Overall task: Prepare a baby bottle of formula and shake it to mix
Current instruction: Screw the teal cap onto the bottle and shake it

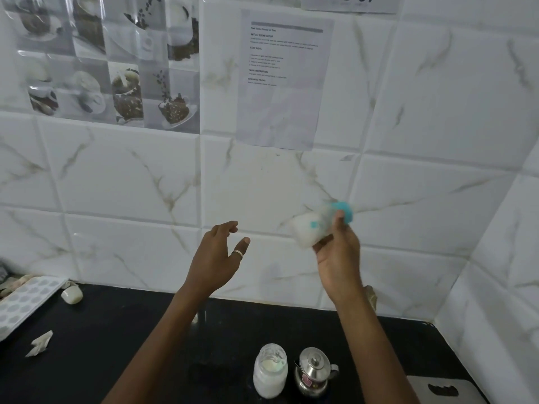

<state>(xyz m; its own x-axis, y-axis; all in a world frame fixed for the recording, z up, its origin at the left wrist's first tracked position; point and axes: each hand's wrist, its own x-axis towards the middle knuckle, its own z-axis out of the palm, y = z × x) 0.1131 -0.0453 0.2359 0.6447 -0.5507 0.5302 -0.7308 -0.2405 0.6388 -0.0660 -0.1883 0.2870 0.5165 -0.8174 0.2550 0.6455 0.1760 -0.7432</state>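
White-filled teal-cap bottle (pixel 309 232), R grip (pixel 338 258) curled round it; L grip (pixel 216 254) splayed, empty; jar (pixel 269 374): white pwdr.

Soft, even light here: the white wall tiles (pixel 116 176) come out bright and the black table (pixel 116 360) stays dark, with only faint shadows. The glossy poster (pixel 96 53) top left has streaky glare. The bottle (pixel 313 228) is smeared by motion blur, and the right hand (pixel 338 258) holding it is a bit soft too. Tile lines bend near the edges, and the print on the paper sheet (pixel 284 83) is too mushy to read.
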